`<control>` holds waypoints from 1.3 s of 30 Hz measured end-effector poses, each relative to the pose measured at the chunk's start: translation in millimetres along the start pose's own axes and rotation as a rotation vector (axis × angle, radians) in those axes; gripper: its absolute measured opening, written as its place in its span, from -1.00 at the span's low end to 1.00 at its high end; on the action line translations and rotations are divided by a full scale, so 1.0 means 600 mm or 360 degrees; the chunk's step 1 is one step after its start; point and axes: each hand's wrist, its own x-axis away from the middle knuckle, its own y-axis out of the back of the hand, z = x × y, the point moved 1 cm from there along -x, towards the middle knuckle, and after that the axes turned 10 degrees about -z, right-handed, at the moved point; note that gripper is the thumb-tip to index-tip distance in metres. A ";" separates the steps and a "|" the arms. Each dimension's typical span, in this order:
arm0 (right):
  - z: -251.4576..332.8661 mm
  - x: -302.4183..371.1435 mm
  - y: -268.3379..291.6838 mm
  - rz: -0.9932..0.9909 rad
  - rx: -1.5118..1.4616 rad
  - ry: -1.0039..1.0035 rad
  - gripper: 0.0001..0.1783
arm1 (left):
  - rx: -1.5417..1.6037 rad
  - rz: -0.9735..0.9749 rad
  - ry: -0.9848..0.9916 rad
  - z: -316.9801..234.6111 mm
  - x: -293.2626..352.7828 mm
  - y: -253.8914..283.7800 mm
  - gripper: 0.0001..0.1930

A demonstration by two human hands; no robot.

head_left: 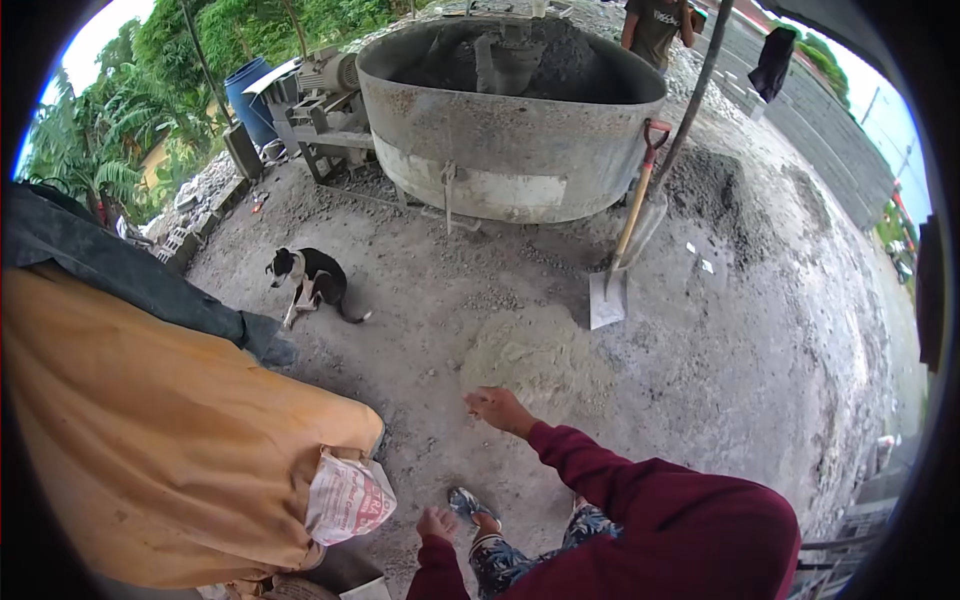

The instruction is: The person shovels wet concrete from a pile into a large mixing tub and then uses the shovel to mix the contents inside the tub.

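My right hand reaches forward over the bare ground, just in front of a low pile of grey-beige powder. Its fingers are loosely bent and apart, with nothing seen in them. Low down, near my body, hangs my left hand, its fingers slightly curled and also without anything visible in them. To its left, a white paper sack with red print sticks out from under an orange tarp. Neither hand touches the sack or the pile. A sandalled foot shows beside my left hand.
A large round metal mixer stands ahead, its motor at the left. A shovel leans upright on its right side, near a slanted pole. A black-and-white dog sits at left. Another person stands behind the mixer.
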 end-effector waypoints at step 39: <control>-0.766 1.094 0.495 -0.0882 -0.0682 -0.2079 -0.62 | -0.1786 0.0468 -0.0384 0.449 0.334 -0.836 -0.46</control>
